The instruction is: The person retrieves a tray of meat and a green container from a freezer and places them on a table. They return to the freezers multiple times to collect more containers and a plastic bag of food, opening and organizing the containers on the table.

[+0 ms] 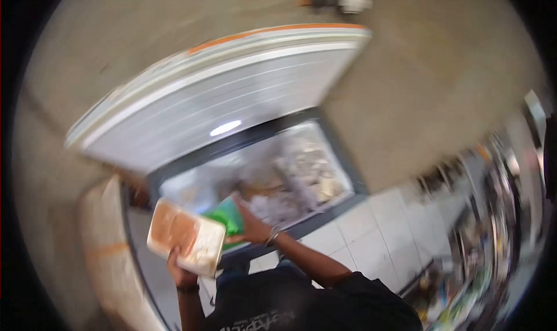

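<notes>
My left hand (pixel 181 264) is closed on the near edge of a shallow, pale rectangular tray (pixel 208 245) with a brownish-orange patch on it; blur hides what the tray holds. Beside it, my right hand (pixel 253 227) grips a bright green packet (pixel 225 216), which overlaps the tray's right side. Both hands are above the front rim of an open chest freezer (pixel 364 187). Inside lie frosty, whitish bagged items (pixel 310 159), too smeared to name. The raised freezer lid (pixel 232 87) stands behind the opening.
White floor tiles (pixel 371 226) run along the right of the freezer. Farther right are crowded shelves (pixel 481 238) of blurred goods. A large tan box-like block (pixel 104 249) stands at the left. Some small objects (pixel 354 0) sit at the top, against the brown wall (pixel 418 69).
</notes>
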The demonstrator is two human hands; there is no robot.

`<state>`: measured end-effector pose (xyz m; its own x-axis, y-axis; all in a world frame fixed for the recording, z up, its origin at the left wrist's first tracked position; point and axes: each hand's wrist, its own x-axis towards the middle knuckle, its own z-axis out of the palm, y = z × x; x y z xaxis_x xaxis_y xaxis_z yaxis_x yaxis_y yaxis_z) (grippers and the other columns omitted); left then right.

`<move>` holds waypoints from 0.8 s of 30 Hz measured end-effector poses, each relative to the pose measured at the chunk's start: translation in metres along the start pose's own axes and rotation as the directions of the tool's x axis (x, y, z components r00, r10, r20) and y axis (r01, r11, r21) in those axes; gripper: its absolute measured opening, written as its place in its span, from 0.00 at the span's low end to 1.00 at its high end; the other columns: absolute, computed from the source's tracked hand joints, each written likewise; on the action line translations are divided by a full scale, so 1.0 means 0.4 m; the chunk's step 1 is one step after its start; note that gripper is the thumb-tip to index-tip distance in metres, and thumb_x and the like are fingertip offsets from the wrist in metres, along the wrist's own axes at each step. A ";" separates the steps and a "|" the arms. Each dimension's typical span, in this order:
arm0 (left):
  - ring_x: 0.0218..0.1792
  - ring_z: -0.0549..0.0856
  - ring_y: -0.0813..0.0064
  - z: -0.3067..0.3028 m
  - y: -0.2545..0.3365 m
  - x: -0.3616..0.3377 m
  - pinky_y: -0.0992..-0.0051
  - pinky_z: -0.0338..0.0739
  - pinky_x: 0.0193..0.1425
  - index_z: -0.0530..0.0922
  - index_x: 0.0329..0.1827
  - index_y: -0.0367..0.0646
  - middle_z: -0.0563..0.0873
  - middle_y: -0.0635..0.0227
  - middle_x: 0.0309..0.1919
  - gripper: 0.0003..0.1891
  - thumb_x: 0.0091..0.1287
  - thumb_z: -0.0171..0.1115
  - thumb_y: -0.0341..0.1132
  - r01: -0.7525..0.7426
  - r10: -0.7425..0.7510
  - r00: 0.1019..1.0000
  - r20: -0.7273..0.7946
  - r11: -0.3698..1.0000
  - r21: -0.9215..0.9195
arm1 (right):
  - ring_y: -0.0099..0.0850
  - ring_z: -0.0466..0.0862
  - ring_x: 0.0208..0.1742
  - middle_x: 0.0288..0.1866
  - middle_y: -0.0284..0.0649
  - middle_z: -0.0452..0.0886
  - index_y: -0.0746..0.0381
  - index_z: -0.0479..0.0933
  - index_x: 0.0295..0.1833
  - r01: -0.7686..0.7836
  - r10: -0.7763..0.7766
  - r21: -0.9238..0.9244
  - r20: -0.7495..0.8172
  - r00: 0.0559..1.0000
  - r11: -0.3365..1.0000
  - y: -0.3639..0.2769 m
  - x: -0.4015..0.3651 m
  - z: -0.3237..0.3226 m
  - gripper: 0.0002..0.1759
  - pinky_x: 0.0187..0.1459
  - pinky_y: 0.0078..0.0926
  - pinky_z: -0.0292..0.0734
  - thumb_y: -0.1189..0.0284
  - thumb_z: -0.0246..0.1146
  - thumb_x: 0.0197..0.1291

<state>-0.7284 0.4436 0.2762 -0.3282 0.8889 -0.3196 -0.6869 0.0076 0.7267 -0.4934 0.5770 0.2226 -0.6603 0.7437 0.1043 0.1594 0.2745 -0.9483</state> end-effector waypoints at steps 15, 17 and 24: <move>0.59 0.75 0.50 0.016 -0.047 -0.174 0.49 0.71 0.60 0.62 0.71 0.41 0.71 0.53 0.65 0.35 0.64 0.52 0.50 0.701 -0.907 0.114 0.405 0.362 0.614 | 0.40 0.65 0.68 0.68 0.47 0.65 0.46 0.50 0.77 -0.088 0.438 0.431 -0.856 0.275 0.898 -0.220 -0.743 0.552 0.54 0.67 0.38 0.64 0.68 0.71 0.44; 0.56 0.77 0.53 0.055 -0.031 -0.316 0.52 0.72 0.59 0.69 0.65 0.41 0.76 0.55 0.58 0.29 0.64 0.53 0.49 0.690 -0.908 0.008 0.418 0.308 0.655 | 0.44 0.65 0.68 0.67 0.48 0.66 0.48 0.53 0.76 -0.385 0.291 0.222 -0.947 0.133 0.896 -0.236 -0.842 0.616 0.53 0.68 0.41 0.63 0.64 0.72 0.42; 0.58 0.77 0.51 0.012 -0.230 -0.385 0.53 0.71 0.63 0.64 0.67 0.36 0.76 0.52 0.60 0.32 0.61 0.55 0.41 0.515 -0.865 -0.127 0.485 0.360 0.778 | 0.44 0.65 0.69 0.68 0.47 0.66 0.47 0.55 0.76 -0.403 0.307 0.353 -0.935 -0.177 0.844 -0.471 -1.114 0.895 0.54 0.68 0.40 0.61 0.61 0.74 0.40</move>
<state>-0.6114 0.3083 0.2616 0.9505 0.1023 -0.2934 0.0879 0.8171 0.5697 -0.4917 -0.0243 0.2473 0.8521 0.5225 -0.0288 0.1416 -0.2832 -0.9486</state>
